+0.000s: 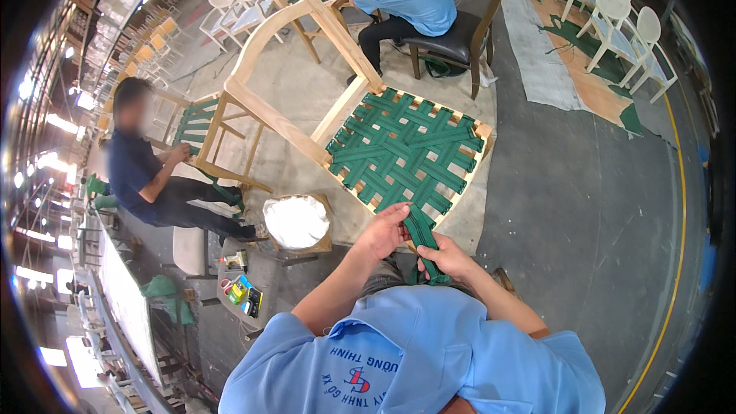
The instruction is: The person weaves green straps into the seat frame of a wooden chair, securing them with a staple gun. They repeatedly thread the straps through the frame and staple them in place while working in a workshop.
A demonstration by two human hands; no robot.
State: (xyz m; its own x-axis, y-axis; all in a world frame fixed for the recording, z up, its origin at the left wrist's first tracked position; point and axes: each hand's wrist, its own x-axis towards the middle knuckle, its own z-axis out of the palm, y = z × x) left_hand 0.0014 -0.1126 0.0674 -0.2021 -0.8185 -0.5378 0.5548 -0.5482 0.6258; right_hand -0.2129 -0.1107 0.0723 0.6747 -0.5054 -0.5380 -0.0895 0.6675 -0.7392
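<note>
Wooden chair, twelve o'clock: seat webbing woven both ways, apparently nearly complete. Green strap, six o'clock of it: pinched by left hand, gripped by right hand, seemingly unfastened.

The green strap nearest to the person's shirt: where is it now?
In the head view, the green strap is slightly right of centre, held by the left hand and the right hand, at the near edge of the woven seat.

Below centre, a dark green webbing strap partly hides the bare right hand; the lower edge cuts off the light-blue collared shirt.
</note>
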